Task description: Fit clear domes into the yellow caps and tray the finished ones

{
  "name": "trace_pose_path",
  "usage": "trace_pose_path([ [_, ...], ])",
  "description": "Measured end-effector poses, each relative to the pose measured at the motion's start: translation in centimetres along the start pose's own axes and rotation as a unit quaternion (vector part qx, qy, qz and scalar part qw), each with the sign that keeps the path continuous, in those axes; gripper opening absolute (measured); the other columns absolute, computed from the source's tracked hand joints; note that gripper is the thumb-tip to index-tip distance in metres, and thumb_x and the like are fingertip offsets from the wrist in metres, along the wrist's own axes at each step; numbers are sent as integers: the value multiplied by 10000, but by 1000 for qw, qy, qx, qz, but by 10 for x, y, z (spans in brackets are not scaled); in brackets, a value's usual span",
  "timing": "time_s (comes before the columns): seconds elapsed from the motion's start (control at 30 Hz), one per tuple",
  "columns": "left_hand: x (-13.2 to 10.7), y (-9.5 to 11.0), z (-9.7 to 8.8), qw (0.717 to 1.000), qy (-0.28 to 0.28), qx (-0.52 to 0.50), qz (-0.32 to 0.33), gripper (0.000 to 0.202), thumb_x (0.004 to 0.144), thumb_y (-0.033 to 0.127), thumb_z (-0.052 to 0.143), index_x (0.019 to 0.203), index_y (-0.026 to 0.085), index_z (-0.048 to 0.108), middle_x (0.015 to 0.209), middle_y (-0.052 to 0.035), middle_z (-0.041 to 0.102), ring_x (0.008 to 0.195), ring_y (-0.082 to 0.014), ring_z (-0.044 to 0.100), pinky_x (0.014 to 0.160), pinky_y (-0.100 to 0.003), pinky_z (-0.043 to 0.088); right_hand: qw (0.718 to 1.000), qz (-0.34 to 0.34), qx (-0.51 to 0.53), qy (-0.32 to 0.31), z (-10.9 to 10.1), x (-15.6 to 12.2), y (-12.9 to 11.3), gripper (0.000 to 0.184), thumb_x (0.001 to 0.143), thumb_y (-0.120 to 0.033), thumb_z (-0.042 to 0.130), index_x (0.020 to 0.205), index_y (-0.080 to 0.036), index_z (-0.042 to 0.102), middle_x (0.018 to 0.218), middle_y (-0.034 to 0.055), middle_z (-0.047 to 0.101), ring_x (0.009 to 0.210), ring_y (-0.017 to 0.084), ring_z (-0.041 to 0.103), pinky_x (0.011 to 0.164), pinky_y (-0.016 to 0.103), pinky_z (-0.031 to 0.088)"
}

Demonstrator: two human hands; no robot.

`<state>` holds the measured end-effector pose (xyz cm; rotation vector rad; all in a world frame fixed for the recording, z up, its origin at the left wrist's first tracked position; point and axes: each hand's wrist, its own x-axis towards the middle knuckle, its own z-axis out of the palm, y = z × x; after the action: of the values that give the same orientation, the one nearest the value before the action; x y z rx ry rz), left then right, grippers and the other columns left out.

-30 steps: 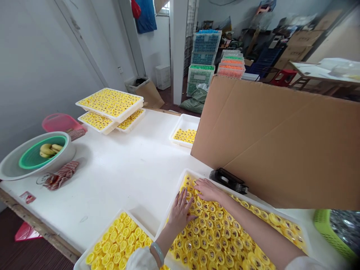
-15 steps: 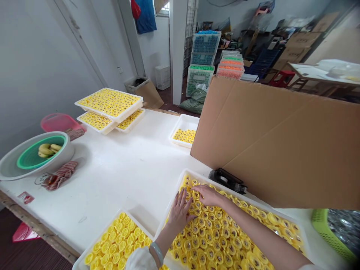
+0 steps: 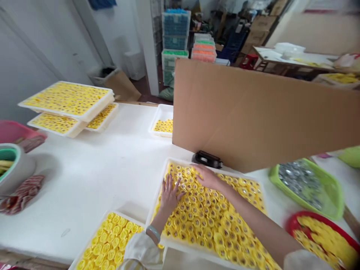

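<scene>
Your left hand (image 3: 170,195) has its fingers spread and your right hand (image 3: 207,177) has its fingers pressed together. Both lie flat on the yellow plastic caps (image 3: 208,221) in the white tray (image 3: 180,244), perhaps to keep the caps close and even, and pinch nothing.

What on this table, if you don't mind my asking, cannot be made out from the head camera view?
All in the head view:
Some yellow caps are hidden under the left hand and right hand.
Markings on the caps are too small and blurred to read.
The space behind the cardboard sheet is hidden by the sheet.
The silver pieces in the green basket are too small to identify.
The white bowl is cut off by the left edge.
</scene>
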<state>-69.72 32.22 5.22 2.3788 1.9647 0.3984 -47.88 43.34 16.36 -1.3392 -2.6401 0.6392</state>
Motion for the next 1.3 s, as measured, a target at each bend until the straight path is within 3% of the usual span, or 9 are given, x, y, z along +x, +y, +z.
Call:
trace_pose_path([
  [0.1,-2,-3,0,1000,-12,-21,5,678,926,463,532,1515,261,263,1607,-169,152,1455,-397,182,1124,-589,271,993,80,-35,78,-23,-90,15,494,971,-285,381,1456,-193,375,1386,133,540,1262,269,506,1046,465,417],
  [0.17,-3,-4,-1,1000,-11,-27,7,675,927,461,531,1513,259,263,1609,-164,146,1460,-393,164,1121,-594,274,988,98,-59,102,-18,-156,7,484,952,-336,429,1415,-195,433,1297,135,605,1187,281,563,977,456,475],
  [0.27,-4,-7,-2,1000,-6,-27,11,657,927,454,534,1503,250,293,1605,-163,166,1463,-382,164,1119,-586,284,981,111,-91,132,23,-231,-26,466,910,-424,518,1316,-196,537,1159,144,670,1040,297,632,847,432,534],
  [0.33,-5,-9,-2,1000,-3,-26,13,632,933,453,522,1493,238,322,1602,-167,181,1462,-379,174,1120,-578,288,971,138,-115,158,61,-254,-52,578,868,-507,575,1326,-158,526,1122,180,665,1005,327,630,815,450,529],
  [0.43,-6,-11,-2,1000,-2,-25,15,606,940,462,501,1476,214,366,1598,-176,197,1461,-381,176,1124,-573,280,929,232,-207,199,108,-256,-81,727,827,-656,543,1328,-129,523,1199,234,611,1045,381,591,795,475,499],
  [0.57,-7,-13,-1,999,-8,-25,19,592,948,467,477,1465,192,391,1595,-183,205,1459,-386,179,1128,-575,270,894,321,-240,199,135,-237,-95,685,886,-630,450,1316,-105,542,1206,269,588,1062,412,559,802,501,446],
  [0.7,-7,-15,0,999,-13,-25,20,592,958,469,451,1476,195,368,1597,-182,195,1460,-381,179,1130,-576,262,892,326,-240,200,143,-227,-95,614,915,-561,455,1326,-114,549,1208,261,591,1060,391,556,801,471,425],
  [1.03,-6,-16,0,999,-15,-35,22,596,959,476,443,1477,193,365,1604,-179,170,1471,-371,136,1136,-568,252,888,331,-244,206,145,-223,-97,421,914,-492,508,1154,-180,655,1228,230,593,1077,406,533,787,471,402],
  [1.3,-7,-17,-1,999,-17,-38,27,592,967,461,434,1492,212,325,1616,-166,119,1478,-362,90,1140,-570,242,870,360,-228,250,151,-217,-102,520,934,-523,454,1163,-79,600,1231,284,570,1101,412,517,794,471,397],
])
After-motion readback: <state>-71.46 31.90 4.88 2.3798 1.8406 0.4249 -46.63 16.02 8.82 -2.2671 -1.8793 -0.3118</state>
